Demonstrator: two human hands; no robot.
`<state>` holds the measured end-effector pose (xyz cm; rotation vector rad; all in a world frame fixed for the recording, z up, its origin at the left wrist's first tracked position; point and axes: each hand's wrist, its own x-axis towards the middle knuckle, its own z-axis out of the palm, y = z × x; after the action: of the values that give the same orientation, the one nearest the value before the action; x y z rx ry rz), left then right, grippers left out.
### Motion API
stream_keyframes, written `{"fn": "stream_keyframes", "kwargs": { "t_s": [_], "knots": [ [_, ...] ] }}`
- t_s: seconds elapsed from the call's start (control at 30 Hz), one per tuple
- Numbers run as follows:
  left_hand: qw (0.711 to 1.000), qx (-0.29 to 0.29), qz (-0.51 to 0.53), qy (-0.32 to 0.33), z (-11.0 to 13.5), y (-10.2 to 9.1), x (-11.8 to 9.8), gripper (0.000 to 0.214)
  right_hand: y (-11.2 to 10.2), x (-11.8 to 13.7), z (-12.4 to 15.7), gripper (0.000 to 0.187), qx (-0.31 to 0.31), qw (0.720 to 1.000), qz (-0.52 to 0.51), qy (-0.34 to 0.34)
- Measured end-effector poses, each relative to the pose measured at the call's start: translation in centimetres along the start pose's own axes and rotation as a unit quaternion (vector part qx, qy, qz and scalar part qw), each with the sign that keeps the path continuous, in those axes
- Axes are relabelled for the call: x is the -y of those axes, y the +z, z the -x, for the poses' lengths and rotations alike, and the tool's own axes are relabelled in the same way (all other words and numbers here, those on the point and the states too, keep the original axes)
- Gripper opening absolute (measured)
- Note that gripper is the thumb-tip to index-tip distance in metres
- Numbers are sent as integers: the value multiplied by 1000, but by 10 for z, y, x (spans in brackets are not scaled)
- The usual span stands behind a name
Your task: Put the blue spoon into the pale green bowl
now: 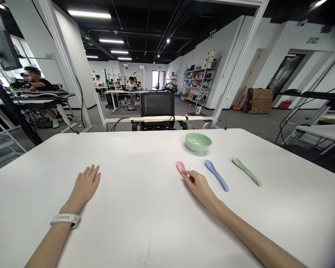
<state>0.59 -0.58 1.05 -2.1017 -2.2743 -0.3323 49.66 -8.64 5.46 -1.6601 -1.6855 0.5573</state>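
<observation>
A pink spoon under the right hand on the white desk

The right hand's fingers lie together over the pink spoon's handle, but I cannot tell if they grip it. A blue spoon is just beside the hand, then a green spoon. A green bowl sits past them. The left hand lies flat and open on the desk, well apart from the spoons, with a white watch on its wrist.
</observation>
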Motion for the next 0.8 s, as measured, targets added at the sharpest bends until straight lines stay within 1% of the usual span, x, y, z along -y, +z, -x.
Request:
{"fn": "stream_keyframes", "kwargs": {
  "t_s": [0.17,0.2,0.27,0.37,0.47,0.53,0.6,0.67,0.73,0.8],
  "knots": [
    [1000,-21,7,5,-1,4,3,78,-6,1,1,74,3,999,-17,33],
    [1000,-22,9,6,-1,5,3,78,-8,-2,-2,74,-9,999,-9,30],
    [1000,-23,11,8,-2,5,4,78,-18,-12,-12,73,-55,998,18,18],
    [999,-28,12,9,-2,5,4,78,-45,-40,-35,70,-156,986,56,-8],
    [999,-32,9,5,-1,5,2,77,-87,-81,-55,66,-249,962,108,-31],
    [1000,-27,5,1,0,4,1,77,-116,-112,-60,61,-298,942,152,-4],
    [1000,-23,2,-3,0,4,0,77,-139,-140,-59,57,-319,925,200,40],
    [1000,-20,3,-3,1,3,0,77,-153,-162,-56,56,-321,919,218,66],
    [1000,-18,5,-2,1,3,1,78,-154,-175,-54,57,-315,925,207,57],
    [1000,-17,6,0,1,3,1,78,-146,-176,-57,57,-297,939,175,15]
  ]
}}
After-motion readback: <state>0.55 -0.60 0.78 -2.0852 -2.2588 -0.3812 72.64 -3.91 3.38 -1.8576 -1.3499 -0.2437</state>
